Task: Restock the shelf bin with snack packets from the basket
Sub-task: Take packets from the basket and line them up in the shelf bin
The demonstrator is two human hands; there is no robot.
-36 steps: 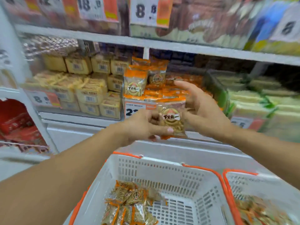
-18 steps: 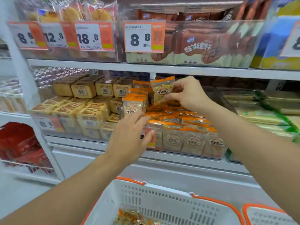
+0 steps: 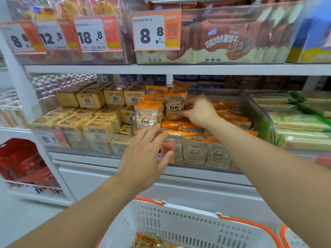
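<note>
Far left of the frame, low: red packets (image 3: 23,163) on a wire shelf. Upper left: three price tags, the rightmost (image 3: 97,34) reading 18.8; text blurred otherwise.

Left of centre, middle shelf: yellow wrapped cakes (image 3: 89,111) stacked in rows, barcodes facing out.

Centre: clear shelf bin (image 3: 258,113) holding orange-topped snack packets. Most lie flat in layers (image 3: 193,129); a few stand upright at the bin's left end.

Left hand (image 3: 145,154) reaches to the bin's front left corner. Fingers straight and spread, tips touching the foot of an upright front packet (image 3: 147,116); nothing grasped. The thumb overlaps an orange price tag (image 3: 168,149) on the bin's front wall.

Right hand (image 3: 198,111), just right of centre, is inside the bin above the flat layers. Thumb and fingers pinch the right edge of one snack packet (image 3: 174,106), which stands upright behind the front packet, label facing the camera. Hand slightly blurred.

Above centre: price tag (image 3: 156,31) reading 8.8, with brown biscuit packs (image 3: 227,38) to its right.

Right of the frame, middle shelf: green and cream packets (image 3: 297,122) stacked flat.

Bottom centre: white basket (image 3: 188,222) with orange rim, a few packets (image 3: 152,241) in its bottom. A second basket's corner (image 3: 288,237) shows at lower right.
</note>
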